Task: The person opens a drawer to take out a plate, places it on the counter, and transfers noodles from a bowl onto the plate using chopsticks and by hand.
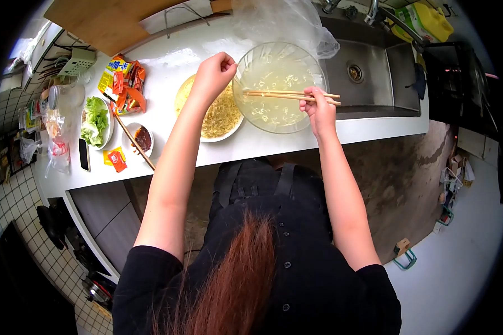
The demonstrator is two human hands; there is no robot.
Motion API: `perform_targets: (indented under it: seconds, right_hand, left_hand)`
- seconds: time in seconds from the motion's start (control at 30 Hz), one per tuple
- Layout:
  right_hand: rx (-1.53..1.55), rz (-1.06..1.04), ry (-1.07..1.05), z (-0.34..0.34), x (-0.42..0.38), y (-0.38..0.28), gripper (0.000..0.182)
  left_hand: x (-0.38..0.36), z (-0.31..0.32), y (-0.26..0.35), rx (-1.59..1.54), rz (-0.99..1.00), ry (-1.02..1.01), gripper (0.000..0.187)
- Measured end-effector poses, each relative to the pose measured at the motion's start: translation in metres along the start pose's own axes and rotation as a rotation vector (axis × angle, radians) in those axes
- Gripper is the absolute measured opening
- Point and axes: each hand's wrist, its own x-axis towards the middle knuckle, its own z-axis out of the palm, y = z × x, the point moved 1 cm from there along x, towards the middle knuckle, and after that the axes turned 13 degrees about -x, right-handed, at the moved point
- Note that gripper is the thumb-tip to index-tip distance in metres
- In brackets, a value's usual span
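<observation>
My right hand (320, 111) is closed around a pair of wooden chopsticks (288, 95), whose tips reach across the large glass bowl (257, 124). Cloudy, pale liquid with scattered short noodle pieces fills that bowl. At its left rim my left hand (216, 73) is closed, thumb and fingers pinched on the edge. Partly hidden under my left forearm, a white plate (227, 137) holds a heap of yellow noodles (221, 116).
Left of the noodles are a sauce bowl (143, 139) with another chopstick pair, lettuce (95, 123) on a plate, a phone (84, 154) and orange noodle packets (129, 86). A steel sink (369, 72) adjoins the bowl's right, with a plastic bag (285, 25) behind it.
</observation>
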Motion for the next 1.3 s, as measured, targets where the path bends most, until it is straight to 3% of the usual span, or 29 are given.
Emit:
perform_targets:
  seconds: [0.1, 0.3, 0.4, 0.53, 0.7, 0.87, 1.03, 1.3]
  right_hand:
    - [0.091, 0.026, -0.024, -0.001, -0.001, -0.004, 0.020]
    - [0.191, -0.021, -0.093, 0.016, -0.016, -0.042, 0.021]
    - [0.099, -0.103, -0.147, 0.043, -0.038, -0.063, 0.021]
    - [-0.406, -0.239, -0.400, 0.068, -0.054, -0.064, 0.023]
    - [-0.335, -0.352, -0.135, 0.026, -0.049, -0.098, 0.027]
    - [-0.626, -0.466, 0.033, -0.007, -0.011, -0.087, 0.026]
    - [-0.508, -0.310, -0.128, -0.007, 0.006, -0.039, 0.023]
    - [-0.220, -0.062, -0.121, -0.002, -0.014, -0.012, 0.026]
  left_hand:
    - [-0.017, -0.014, 0.006, -0.119, 0.037, 0.051, 0.013]
    - [-0.062, -0.041, 0.004, -0.050, 0.001, 0.198, 0.011]
    - [-0.078, -0.045, -0.009, 0.045, -0.025, 0.209, 0.014]
    - [-0.093, -0.044, -0.024, 0.085, 0.028, 0.208, 0.018]
    - [-0.108, -0.047, -0.017, 0.038, -0.069, 0.267, 0.016]
    - [-0.115, -0.039, -0.016, -0.008, -0.052, 0.255, 0.014]
    - [-0.115, -0.027, -0.011, -0.047, -0.030, 0.208, 0.014]
    - [-0.117, -0.015, -0.016, -0.083, -0.025, 0.172, 0.013]
